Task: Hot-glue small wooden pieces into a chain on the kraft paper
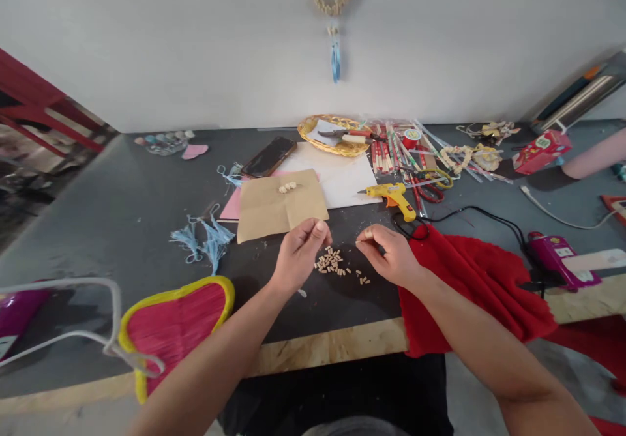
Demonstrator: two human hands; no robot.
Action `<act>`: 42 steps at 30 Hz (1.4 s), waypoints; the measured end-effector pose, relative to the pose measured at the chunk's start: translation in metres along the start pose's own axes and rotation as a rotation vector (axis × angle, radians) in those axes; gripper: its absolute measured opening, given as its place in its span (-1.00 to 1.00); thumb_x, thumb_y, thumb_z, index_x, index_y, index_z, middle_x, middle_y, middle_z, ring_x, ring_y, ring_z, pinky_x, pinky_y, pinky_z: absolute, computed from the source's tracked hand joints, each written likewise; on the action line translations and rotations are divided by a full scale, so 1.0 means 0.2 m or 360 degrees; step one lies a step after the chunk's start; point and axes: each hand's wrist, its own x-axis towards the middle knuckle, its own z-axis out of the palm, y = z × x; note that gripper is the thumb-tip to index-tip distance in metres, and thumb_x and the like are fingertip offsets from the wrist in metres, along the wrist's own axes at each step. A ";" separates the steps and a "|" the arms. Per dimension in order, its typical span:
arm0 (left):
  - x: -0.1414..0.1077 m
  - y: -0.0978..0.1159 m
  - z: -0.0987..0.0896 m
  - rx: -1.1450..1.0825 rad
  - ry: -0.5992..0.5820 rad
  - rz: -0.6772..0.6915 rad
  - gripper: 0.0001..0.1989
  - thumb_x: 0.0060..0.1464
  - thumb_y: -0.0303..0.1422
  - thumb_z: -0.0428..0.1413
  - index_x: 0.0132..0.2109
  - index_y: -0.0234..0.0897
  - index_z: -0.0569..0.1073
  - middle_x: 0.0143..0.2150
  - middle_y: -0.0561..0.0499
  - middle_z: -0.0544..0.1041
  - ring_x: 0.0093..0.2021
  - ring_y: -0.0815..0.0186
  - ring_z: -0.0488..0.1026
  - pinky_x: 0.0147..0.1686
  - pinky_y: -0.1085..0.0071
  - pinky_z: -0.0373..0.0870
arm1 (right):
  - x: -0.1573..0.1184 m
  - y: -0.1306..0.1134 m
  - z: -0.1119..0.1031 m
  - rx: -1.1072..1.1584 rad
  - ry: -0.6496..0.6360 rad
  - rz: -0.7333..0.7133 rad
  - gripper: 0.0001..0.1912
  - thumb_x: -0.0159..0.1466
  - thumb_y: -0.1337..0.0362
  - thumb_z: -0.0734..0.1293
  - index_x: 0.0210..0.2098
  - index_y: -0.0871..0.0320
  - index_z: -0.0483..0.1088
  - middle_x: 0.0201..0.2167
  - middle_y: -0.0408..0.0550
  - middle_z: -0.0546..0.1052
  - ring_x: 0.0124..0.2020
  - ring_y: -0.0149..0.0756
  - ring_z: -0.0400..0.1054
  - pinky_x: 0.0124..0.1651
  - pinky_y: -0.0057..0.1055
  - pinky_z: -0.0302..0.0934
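Observation:
Over the dark tabletop, my left hand is closed, thumb against fingers; what it pinches is too small to name. My right hand is pinched too, at the right of the pile, with something tiny and pale at its fingertips. Between and just below the hands lies a pile of small tan wooden pieces, several of them scattered to the right. Behind my left hand is a sheet of brown paper with a short row of cream beads on it. A yellow glue gun rests behind my right hand.
Red cloth lies under my right forearm. Blue tassels and a pink heart with yellow rim are at the left. Behind are a phone, a wicker basket, scissors and packaged sticks. A black cable crosses the right.

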 end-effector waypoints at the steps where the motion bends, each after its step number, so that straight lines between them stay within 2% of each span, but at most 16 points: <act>1: 0.01 0.01 -0.01 0.0065 0.0009 0.0016 -0.60 0.25 -0.14 -0.07 -0.47 -0.28 0.32 -0.50 0.05 0.34 -0.45 0.38 0.25 -0.39 0.45 0.22 | 0.00 0.00 -0.01 -0.0008 -0.0020 0.0022 -0.90 0.33 0.31 0.23 -0.32 0.12 0.33 -0.41 -0.08 0.47 -0.40 -0.36 0.36 -0.33 -0.45 0.26; 6: 0.02 0.05 -0.02 0.0440 -0.0157 0.0094 -0.72 0.21 -0.23 -0.01 -0.38 -0.30 0.41 -0.47 0.05 0.44 -0.44 0.38 0.34 -0.42 0.47 0.27 | 0.00 -0.01 -0.04 -0.0055 -0.0018 0.0139 -0.83 0.34 0.28 0.20 -0.40 0.12 0.27 -0.52 -0.15 0.35 -0.48 -0.40 0.27 -0.38 -0.46 0.18; 9: -0.02 0.07 -0.03 0.0723 -0.0227 0.0196 -0.84 0.20 -0.33 0.01 -0.25 -0.27 0.45 -0.39 0.04 0.50 -0.42 0.37 0.40 -0.41 0.47 0.33 | 0.00 0.00 -0.05 -0.0075 -0.0013 0.0160 -0.78 0.36 0.26 0.18 -0.43 0.12 0.25 -0.54 -0.16 0.33 -0.49 -0.40 0.27 -0.37 -0.46 0.16; 10: -0.05 0.08 -0.05 0.0827 -0.0242 0.0245 -0.85 0.20 -0.36 0.00 -0.21 -0.26 0.45 -0.34 0.01 0.52 -0.38 0.34 0.43 -0.37 0.45 0.37 | 0.00 0.00 -0.05 -0.0073 -0.0015 0.0160 -0.78 0.36 0.25 0.18 -0.43 0.12 0.26 -0.54 -0.16 0.35 -0.48 -0.39 0.28 -0.37 -0.46 0.17; 12: -0.13 0.09 -0.10 0.1064 -0.0344 0.0400 -0.80 0.22 -0.39 -0.05 -0.11 -0.26 0.45 -0.19 -0.07 0.56 -0.16 0.25 0.48 -0.15 0.33 0.42 | -0.01 0.00 -0.05 -0.0060 -0.0020 0.0158 -0.78 0.37 0.24 0.18 -0.42 0.12 0.27 -0.52 -0.15 0.37 -0.47 -0.39 0.30 -0.36 -0.46 0.18; 14: -0.24 0.09 -0.17 0.1310 -0.0403 0.0509 -0.72 0.24 -0.38 -0.07 0.03 -0.26 0.41 0.02 -0.14 0.51 0.03 0.15 0.43 0.05 0.19 0.37 | -0.01 0.01 -0.05 -0.0053 -0.0036 0.0142 -0.79 0.36 0.24 0.19 -0.41 0.12 0.29 -0.51 -0.14 0.39 -0.46 -0.39 0.31 -0.35 -0.46 0.19; 17: -0.41 0.03 -0.31 0.1618 -0.0298 0.0368 -0.64 0.25 -0.32 -0.09 0.16 -0.20 0.33 0.14 -0.16 0.44 0.14 0.09 0.37 0.10 0.11 0.35 | -0.02 0.01 -0.04 -0.0087 -0.0076 0.0082 -0.81 0.35 0.25 0.21 -0.40 0.12 0.30 -0.49 -0.12 0.43 -0.45 -0.37 0.33 -0.34 -0.45 0.21; 19: -0.49 -0.03 -0.40 0.1792 -0.0201 0.0296 -0.60 0.24 -0.28 -0.10 0.19 -0.23 0.30 0.17 -0.21 0.40 0.19 0.03 0.32 0.14 0.06 0.31 | -0.02 0.02 -0.03 -0.0125 -0.0107 0.0034 -0.81 0.34 0.24 0.22 -0.40 0.12 0.31 -0.49 -0.11 0.44 -0.45 -0.36 0.34 -0.35 -0.44 0.22; 23: -0.58 -0.15 -0.51 0.2060 0.0098 0.0157 -0.49 0.24 -0.19 -0.09 0.24 -0.35 0.24 0.23 -0.33 0.32 0.32 -0.13 0.11 0.17 -0.10 0.20 | -0.02 0.02 -0.01 -0.0170 -0.0151 -0.0015 -0.80 0.34 0.24 0.22 -0.40 0.13 0.32 -0.50 -0.11 0.46 -0.46 -0.36 0.36 -0.36 -0.44 0.22; 27: -0.60 -0.21 -0.54 0.2122 0.0159 0.0125 -0.45 0.25 -0.16 -0.13 0.26 -0.41 0.21 0.26 -0.39 0.27 0.32 -0.18 0.10 0.16 -0.11 0.19 | -0.02 0.02 -0.01 -0.0181 -0.0161 0.0005 -0.80 0.34 0.23 0.23 -0.41 0.13 0.31 -0.49 -0.10 0.46 -0.46 -0.36 0.36 -0.38 -0.44 0.22; 32: -0.60 -0.25 -0.57 0.2066 0.0173 0.0167 -0.52 0.27 -0.28 -0.18 0.29 -0.29 0.16 0.26 -0.31 0.29 0.32 -0.08 0.13 0.22 -0.10 0.10 | -0.03 0.02 -0.01 -0.0185 -0.0142 0.0051 -0.82 0.34 0.23 0.23 -0.40 0.12 0.32 -0.48 -0.10 0.48 -0.46 -0.36 0.37 -0.39 -0.46 0.22; 37: -0.57 -0.26 -0.62 0.1954 0.0085 0.0232 -0.54 0.28 -0.33 -0.19 0.29 -0.26 0.10 0.28 -0.29 0.22 0.35 -0.02 0.08 0.24 -0.04 0.13 | -0.03 0.02 -0.01 -0.0210 -0.0147 0.0009 -0.82 0.34 0.23 0.23 -0.39 0.12 0.33 -0.48 -0.10 0.48 -0.47 -0.37 0.36 -0.39 -0.45 0.22; 42: -0.53 -0.27 -0.64 0.1920 0.0045 0.0221 -0.55 0.28 -0.31 -0.19 0.26 -0.30 0.17 0.30 -0.30 0.19 0.35 -0.04 0.07 0.25 -0.04 0.13 | -0.03 0.02 -0.01 -0.0217 -0.0159 0.0009 -0.81 0.34 0.22 0.23 -0.40 0.12 0.33 -0.49 -0.11 0.46 -0.50 -0.38 0.33 -0.39 -0.45 0.21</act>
